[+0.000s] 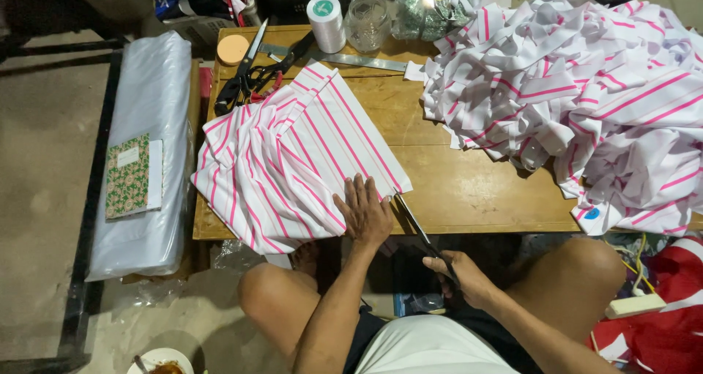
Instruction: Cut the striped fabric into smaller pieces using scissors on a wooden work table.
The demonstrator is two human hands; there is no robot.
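Observation:
My left hand (364, 213) lies flat, fingers apart, on the near corner of a folded stack of white fabric with pink stripes (293, 154) on a low wooden table (469, 184). My right hand (463, 275) grips the handles of a pair of scissors (414, 220) below the table's front edge. The blades point up toward the fabric's near right edge, beside my left hand. My knees show on both sides below the table.
A big heap of cut striped fabric pieces (586, 96) covers the table's right side. At the back lie two more scissors (256, 66), a metal ruler (351, 59), a white thread cone (326, 23) and a glass jar (367, 21). A plastic-wrapped bolt with a patterned notebook (130, 176) lies on the left.

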